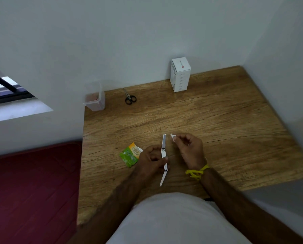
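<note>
Where two pale walls meet, the wooden bench (217,120) fills the corner and carries every item noted; a red mattress (32,191) lies beside it on the left. A white box (180,74) stands upright against the back wall. A clear plastic tub (95,98) sits at the far left corner. Both are well apart from the work, judged set back so as not to hinder the hands.

The left grip (152,159) is curled round the middle of a slim folding tool (164,154), held over the near part of the bench. One metal arm points away and a narrow blade points back toward the person. The mid-body hold appears chosen to keep the fingers off both ends.

The right grip (189,150) hovers close alongside, pinching the smallest item. A green sachet (130,156) lies flat just left of the left grip, apparently put aside. Black-handled scissors (129,98) lie untouched between tub and box. The small white piece (172,137) is pinched just beside the tool's far tip; whether it belongs there cannot be told.
</note>
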Available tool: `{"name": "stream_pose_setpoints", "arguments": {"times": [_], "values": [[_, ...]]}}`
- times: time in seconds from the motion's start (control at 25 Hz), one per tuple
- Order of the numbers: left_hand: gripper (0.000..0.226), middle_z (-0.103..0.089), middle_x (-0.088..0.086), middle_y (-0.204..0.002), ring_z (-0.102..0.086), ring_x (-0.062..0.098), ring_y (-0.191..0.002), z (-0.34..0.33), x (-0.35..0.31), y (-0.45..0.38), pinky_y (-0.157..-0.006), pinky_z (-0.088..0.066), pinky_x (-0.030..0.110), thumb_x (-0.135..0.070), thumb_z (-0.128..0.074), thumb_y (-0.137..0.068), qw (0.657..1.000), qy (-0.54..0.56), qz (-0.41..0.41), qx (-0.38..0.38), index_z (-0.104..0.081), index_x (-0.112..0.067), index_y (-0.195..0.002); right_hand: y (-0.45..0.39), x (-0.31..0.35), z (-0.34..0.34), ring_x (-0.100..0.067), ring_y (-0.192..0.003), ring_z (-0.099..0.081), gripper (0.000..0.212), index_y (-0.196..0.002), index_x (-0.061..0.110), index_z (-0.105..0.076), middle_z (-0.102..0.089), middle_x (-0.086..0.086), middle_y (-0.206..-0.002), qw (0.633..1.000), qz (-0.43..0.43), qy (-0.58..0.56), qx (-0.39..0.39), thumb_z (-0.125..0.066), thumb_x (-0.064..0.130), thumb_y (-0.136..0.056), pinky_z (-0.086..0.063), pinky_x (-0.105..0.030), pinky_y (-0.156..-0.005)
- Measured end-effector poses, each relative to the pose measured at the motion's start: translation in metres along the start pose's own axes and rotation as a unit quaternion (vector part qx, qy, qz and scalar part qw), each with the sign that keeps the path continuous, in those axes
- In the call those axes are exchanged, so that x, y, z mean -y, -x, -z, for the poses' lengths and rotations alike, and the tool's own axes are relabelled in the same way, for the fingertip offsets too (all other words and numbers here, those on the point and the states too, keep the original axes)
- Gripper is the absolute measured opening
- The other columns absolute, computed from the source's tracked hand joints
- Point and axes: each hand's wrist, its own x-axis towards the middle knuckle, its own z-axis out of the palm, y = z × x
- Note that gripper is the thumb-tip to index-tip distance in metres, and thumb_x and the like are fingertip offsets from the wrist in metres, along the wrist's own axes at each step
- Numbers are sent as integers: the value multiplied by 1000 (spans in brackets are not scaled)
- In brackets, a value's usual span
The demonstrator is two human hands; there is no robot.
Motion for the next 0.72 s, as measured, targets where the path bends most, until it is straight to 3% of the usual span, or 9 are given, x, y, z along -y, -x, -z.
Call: {"name": "stream_pose_setpoints", "arguments": {"times": [0.08,0.2,0.32,0.4,0.56,0.72], "values": [[42,-74,17,-84,-74,29,-72,0,0,-3,-59,-61,34,5,-73,-83,1000,16,9,1,-57,-10,-119,0,-5,0,-8,-81,-68,9,-91,14,-75,-73,3,-88,991,103,69,-45,-72,7,-88,-52,-19,-71],[47,-75,20,-90,-75,32,-78,3,1,-7,-61,-61,36,4,-77,-80,1000,19,24,8,-57,-8,-120,2,-15,-5,-8,-86,-63,10,-96,6,-73,-66,0,-94,946,277,171,4,-69,0,-88,-50,-19,-71],[49,-75,22,-95,-74,36,-87,8,1,-10,-74,-62,43,2,-78,-80,999,11,28,38,-57,-11,-122,-1,-24,-7,-14,-99,-62,13,-102,2,-72,-64,-6,-104,897,362,242,69,-67,1,-90,-52,-28,-84],[51,-74,23,-98,-73,38,-90,10,1,-12,-80,-61,48,2,-78,-80,998,21,30,52,-57,-10,-124,-3,-31,-8,-14,-103,-61,15,-106,2,-71,-63,-6,-108,883,361,287,84,-65,3,-92,-52,-30,-87],[52,-74,22,-98,-73,38,-91,11,4,-15,-81,-60,49,4,-78,-79,997,35,42,49,-57,-9,-125,-6,-34,-10,-15,-105,-61,19,-110,4,-70,-65,-6,-110,890,336,303,59,-61,4,-94,-52,-32,-90],[52,-74,24,-96,-74,38,-87,11,4,-16,-76,-62,47,5,-78,-79,998,32,42,47,-56,-6,-125,-14,-32,-16,-17,-97,-62,24,-110,6,-69,-64,-5,-106,889,304,337,63,-51,16,-98,-53,-36,-84]]}}
